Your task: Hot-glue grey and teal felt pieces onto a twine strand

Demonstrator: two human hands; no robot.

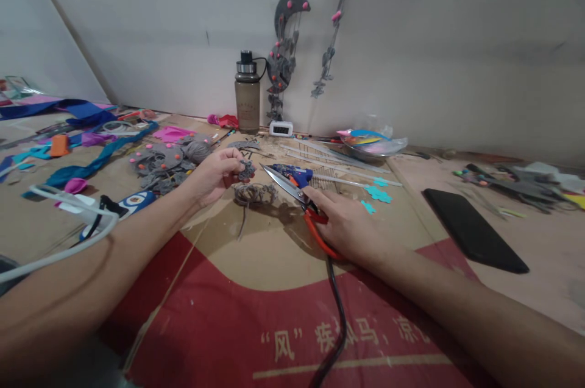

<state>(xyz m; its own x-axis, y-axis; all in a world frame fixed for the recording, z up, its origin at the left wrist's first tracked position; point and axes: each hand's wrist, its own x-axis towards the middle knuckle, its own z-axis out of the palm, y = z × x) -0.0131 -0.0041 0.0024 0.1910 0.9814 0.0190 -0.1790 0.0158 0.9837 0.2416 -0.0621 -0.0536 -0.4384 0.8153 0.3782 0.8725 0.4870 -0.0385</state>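
Pinched between the fingers of my left hand [220, 173] is a small grey felt piece [247, 169]. My right hand [350, 223] grips a pair of scissors [315, 226] by its orange-red handles. The blades look closed and point left toward the felt piece, a short gap away from it. Below the felt piece a loose coil of grey yarn [256, 194] rests on the cardboard, one end trailing toward me. Behind the scissors lies a blue glue gun [292, 175], partly covered by the blades. A black cord [337, 303] runs from under my right hand toward me.
A bottle [247, 98] and small white clock [280, 128] stand by the wall. Grey felt garlands [289, 9] hang there. Grey felt pieces [158, 165] heap at left. Glue sticks [338, 162], turquoise cutouts [378, 194], a plastic bowl [375, 147] and a black phone [473, 229] lie right.
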